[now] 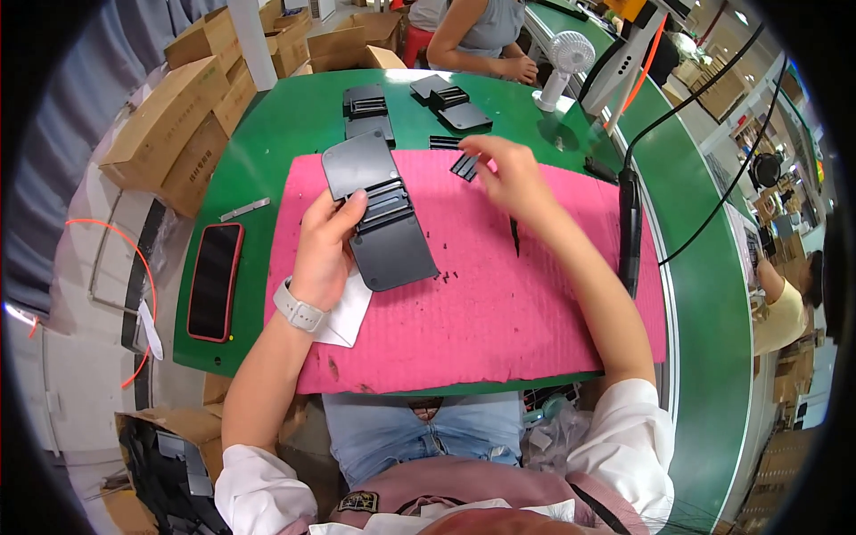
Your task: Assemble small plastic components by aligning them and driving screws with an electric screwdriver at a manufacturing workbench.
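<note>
My left hand (323, 254) grips a black hinged plastic plate (392, 254), tilted above the pink corrugated mat (499, 339), with the thumb at its slotted middle. A small black ribbed piece (464, 167) is pinched between the fingertips of my right hand (517, 178), to the right of the plate and apart from it. Just beyond that hand lies a similar black strip (442, 142). Several tiny dark screws (448, 275) are scattered near the plate's lower corner. A thin dark pointed tool (514, 237) lies below my right hand. White paper (349, 310) sits under my left wrist.
Two more black hinged plates (367, 129) (465, 114) lie at the table's far side. A corded black electric screwdriver (629, 218) is at the right. On the left are a phone (212, 281) and a metal strip (244, 209). A white fan (567, 58) stands far right; cardboard boxes (169, 125) are stacked left.
</note>
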Motion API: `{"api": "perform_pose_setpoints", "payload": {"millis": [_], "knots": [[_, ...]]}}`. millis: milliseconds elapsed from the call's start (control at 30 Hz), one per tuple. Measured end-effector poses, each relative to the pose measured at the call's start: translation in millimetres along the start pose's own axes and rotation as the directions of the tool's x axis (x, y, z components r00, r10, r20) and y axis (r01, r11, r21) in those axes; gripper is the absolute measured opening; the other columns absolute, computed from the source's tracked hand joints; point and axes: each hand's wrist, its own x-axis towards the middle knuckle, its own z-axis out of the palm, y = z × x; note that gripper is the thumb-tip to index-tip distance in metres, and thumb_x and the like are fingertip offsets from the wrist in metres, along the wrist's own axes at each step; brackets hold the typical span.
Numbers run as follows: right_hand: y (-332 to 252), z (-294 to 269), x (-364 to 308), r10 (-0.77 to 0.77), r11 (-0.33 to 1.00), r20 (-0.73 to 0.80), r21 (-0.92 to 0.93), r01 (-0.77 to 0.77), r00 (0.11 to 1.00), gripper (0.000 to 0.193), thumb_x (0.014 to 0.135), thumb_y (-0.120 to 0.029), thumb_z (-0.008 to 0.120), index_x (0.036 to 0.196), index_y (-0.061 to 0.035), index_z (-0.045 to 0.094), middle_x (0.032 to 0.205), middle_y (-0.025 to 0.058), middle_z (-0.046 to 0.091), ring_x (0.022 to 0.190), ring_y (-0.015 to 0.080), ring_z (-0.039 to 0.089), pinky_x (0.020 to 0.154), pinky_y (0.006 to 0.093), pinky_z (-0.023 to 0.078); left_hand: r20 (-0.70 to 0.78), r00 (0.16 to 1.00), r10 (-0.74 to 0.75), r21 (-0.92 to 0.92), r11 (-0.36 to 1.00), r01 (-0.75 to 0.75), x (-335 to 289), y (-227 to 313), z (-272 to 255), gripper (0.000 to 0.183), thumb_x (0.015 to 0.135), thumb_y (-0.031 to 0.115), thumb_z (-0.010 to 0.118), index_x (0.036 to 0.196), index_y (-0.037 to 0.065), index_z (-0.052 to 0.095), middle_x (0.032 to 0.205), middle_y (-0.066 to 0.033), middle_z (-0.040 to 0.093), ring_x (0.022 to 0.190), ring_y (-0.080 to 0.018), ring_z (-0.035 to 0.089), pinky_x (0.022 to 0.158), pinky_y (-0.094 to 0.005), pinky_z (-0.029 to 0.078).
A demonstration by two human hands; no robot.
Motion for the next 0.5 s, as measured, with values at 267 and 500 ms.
{"api": "perform_pose_setpoints", "payload": {"millis": [267, 500], "knots": [[14.0, -2.5, 26.1, -0.089, 0.773, 0.397, -0.551, 0.315, 0.913, 0.038, 0.069, 0.0, 0.06, 0.106, -0.0096, 0.064, 0.095, 0.0056, 0.065, 0.093, 0.0245, 0.057, 0.075, 0.036, 0.05, 0.112, 0.994, -0.016, 0.028, 1.0, 0.013, -4.3, -5.7, 2.6, 0.03, 0.091, 0.02, 0.058, 0.113, 0.001, 0.055, 0.105, -0.0055, 0.062, 0.092, -0.0125, 0.059, 0.081, -0.0269, 0.048], [21.9, 1.1, 7.8, -0.126, 0.861, 0.081, -0.486, 0.149, 0.989, 0.02, 0.08, -0.007, 0.058, 0.099, -0.0044, 0.066, 0.087, 0.0061, 0.064, 0.084, 0.0204, 0.06, 0.068, 0.033, 0.05, 0.116, 0.993, -0.017, 0.016, 1.0, 0.015, -3.1, -5.7, 0.5, 0.032, 0.091, 0.022, 0.058, 0.114, 0.001, 0.054, 0.105, -0.0054, 0.061, 0.094, -0.0119, 0.058, 0.08, -0.0262, 0.047]]}}
